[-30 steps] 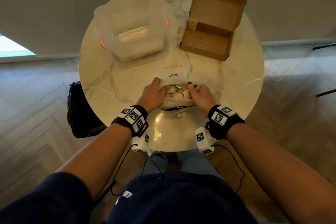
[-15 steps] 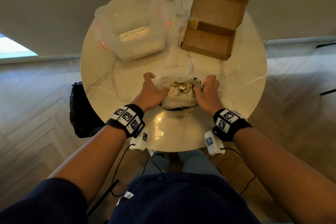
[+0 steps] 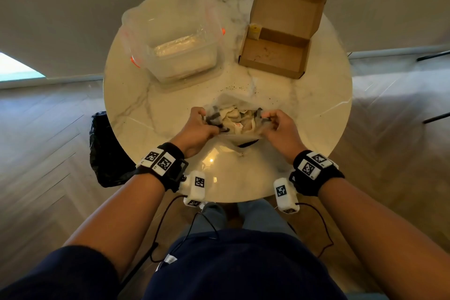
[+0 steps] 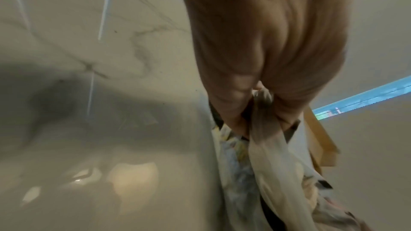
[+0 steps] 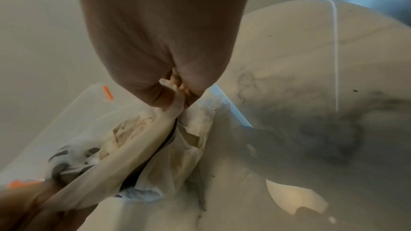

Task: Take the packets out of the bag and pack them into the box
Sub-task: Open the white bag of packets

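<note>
A thin whitish plastic bag [image 3: 233,117] lies on the round marble table [image 3: 155,114] just in front of me, its mouth pulled wide. Several pale packets [image 3: 239,115] show inside it. My left hand [image 3: 199,125] grips the bag's left rim, bunched in the fist [image 4: 262,97]. My right hand [image 3: 275,126] pinches the right rim [image 5: 177,94]. An open brown cardboard box [image 3: 272,56] sits at the far right, its lid [image 3: 289,7] standing up and its floor bare except for crumbs. A small yellow item [image 3: 254,30] stands at its back left corner.
A clear plastic tub [image 3: 175,39] with orange clips stands at the far left of the table. Dark crumbs [image 3: 233,86] are scattered between bag and box. A black bag [image 3: 107,151] sits on the wooden floor left of the table.
Both hands went from spreading flat at the bag's sides to clutching its rims in fists and pulling the mouth wider apart. The bag sits slightly raised.
</note>
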The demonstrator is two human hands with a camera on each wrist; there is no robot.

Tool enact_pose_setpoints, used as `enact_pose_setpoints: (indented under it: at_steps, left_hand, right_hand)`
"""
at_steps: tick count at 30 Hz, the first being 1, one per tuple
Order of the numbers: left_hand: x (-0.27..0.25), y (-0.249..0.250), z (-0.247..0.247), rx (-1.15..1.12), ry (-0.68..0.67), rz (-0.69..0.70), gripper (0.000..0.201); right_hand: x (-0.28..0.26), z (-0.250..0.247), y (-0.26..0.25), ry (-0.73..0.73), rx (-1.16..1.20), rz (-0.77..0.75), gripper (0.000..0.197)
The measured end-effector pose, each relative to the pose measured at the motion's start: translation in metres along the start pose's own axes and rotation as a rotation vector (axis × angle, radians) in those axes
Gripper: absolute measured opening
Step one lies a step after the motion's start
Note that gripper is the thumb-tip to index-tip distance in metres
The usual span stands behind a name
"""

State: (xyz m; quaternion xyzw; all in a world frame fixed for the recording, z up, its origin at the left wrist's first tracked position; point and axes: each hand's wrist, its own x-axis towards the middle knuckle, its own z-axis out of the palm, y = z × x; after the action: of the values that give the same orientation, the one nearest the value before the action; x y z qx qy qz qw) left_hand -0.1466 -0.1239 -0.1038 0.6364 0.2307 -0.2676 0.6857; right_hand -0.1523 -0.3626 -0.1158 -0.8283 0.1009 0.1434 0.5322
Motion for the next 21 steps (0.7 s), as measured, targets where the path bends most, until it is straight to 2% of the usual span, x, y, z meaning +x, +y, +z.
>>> enact_pose_setpoints:
  at_steps: [2, 5, 7, 10, 11, 13, 14, 19, 21]
  left_hand:
    - [0.001, -0.003, -0.001, 0.021, 0.038, -0.016, 0.047]
    - [0.004, -0.007, -0.003, 0.338, 0.112, 0.059, 0.022]
    - [0.002, -0.001, -0.003, 0.439, 0.183, 0.109, 0.032]
    - [0.007, 0.009, -0.005, 0.593, 0.271, 0.251, 0.050]
    - [0.010, 0.011, -0.004, 0.698, 0.260, 0.272, 0.045]
    - [0.015, 0.014, -0.003, 0.852, 0.198, 0.272, 0.020]
    - [0.017, 0.015, -0.004, 0.855, 0.168, 0.267, 0.014]
    - [0.022, 0.012, -0.016, 0.496, 0.092, 0.221, 0.033]
    - [0.022, 0.008, -0.014, 0.559, 0.085, 0.190, 0.033]
  right_hand:
    - [0.001, 0.003, 0.002, 0.040, -0.079, 0.027, 0.033]
    - [0.003, 0.012, -0.003, 0.078, -0.106, 0.071, 0.020]
    - [0.006, 0.017, -0.009, 0.132, -0.084, 0.106, 0.018]
    - [0.010, 0.021, -0.010, 0.167, -0.135, 0.136, 0.030]
    - [0.011, 0.021, -0.011, 0.162, -0.159, 0.153, 0.030]
    - [0.014, 0.019, -0.010, 0.160, -0.167, 0.162, 0.024]
    - [0.015, 0.017, -0.012, 0.171, -0.158, 0.156, 0.018]
    - [0.025, 0.001, -0.014, 0.204, -0.048, 0.201, 0.010]
    - [0.027, 0.001, -0.009, 0.167, -0.103, 0.227, 0.007]
